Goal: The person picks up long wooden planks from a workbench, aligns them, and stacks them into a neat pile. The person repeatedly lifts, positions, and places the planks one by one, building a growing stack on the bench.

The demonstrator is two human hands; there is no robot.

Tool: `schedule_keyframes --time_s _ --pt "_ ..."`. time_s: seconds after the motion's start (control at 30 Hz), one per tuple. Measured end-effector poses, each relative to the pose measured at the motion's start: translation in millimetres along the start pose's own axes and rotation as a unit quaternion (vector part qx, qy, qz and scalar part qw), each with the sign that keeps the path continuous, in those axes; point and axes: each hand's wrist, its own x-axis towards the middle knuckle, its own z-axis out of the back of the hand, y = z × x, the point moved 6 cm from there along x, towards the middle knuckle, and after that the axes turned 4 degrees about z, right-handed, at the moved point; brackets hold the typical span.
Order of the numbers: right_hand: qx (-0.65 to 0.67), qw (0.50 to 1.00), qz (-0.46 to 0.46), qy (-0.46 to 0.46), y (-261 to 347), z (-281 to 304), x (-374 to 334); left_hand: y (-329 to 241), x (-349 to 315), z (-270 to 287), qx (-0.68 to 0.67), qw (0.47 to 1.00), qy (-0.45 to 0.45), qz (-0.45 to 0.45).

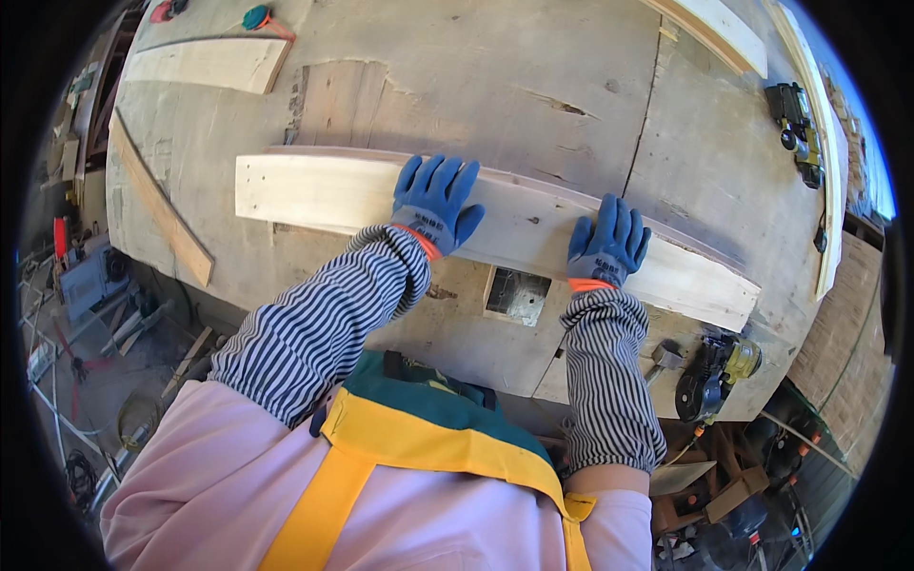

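Note:
A long pale wooden board point(514, 214) lies across the worktable in front of me, a second wood edge showing along its far side. My left hand point(433, 205), in a blue coated glove, lies on the board left of its middle. Its fingers stretch to the far edge and the thumb points out to the right. Further right, my right hand point(609, 243), gloved alike, rests on the board with fingers extended over its far edge. Both palms press against the wood, fingers uncurled. Below the board, between my arms, is a square opening point(517, 295) in the tabletop.
Near the right front edge lie a green-and-black nail gun point(714, 376) and a hammer point(666, 357); another power tool point(798, 133) sits at the far right. More boards point(209, 65) and a narrow strip point(162, 200) lie left. A tape measure point(257, 17) is far left.

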Motion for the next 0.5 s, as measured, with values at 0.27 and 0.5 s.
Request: schedule_keyframes --time_s 0.27,0.5 --pt "0.003 1.000 0.007 0.002 -2 -2 -1 -1 2 4 0.012 1.000 -0.022 -0.002" --pt "0.000 1.000 0.002 -0.004 2 -1 -7 -5 -5 7 0.019 1.000 0.003 0.001"
